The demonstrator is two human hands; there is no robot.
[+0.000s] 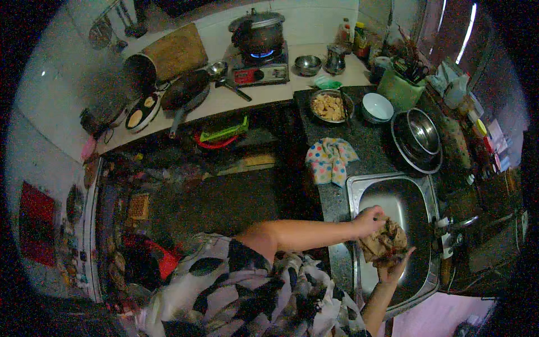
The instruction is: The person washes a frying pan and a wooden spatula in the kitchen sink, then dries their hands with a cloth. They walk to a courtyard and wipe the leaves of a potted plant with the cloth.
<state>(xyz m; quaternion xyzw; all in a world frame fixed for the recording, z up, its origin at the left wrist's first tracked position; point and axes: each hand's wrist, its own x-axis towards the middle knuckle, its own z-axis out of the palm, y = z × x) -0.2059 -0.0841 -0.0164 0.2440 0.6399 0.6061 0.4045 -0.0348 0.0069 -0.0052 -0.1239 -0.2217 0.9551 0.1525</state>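
Note:
Over the stainless steel sink, my left hand grips the upper edge of a crumpled brown cloth. My right hand is below it, palm up and partly covered, holding the cloth's lower part. The cloth has dark patches. A faucet stands at the sink's right side. Beyond the sink's far left corner lies a polka-dot cloth on the dark countertop.
Stacked metal bowls, white bowls and a bowl of pale food pieces stand beyond the sink. Farther off, a pressure cooker sits on a gas stove with a blue flame. Pans lie on the counter at the left.

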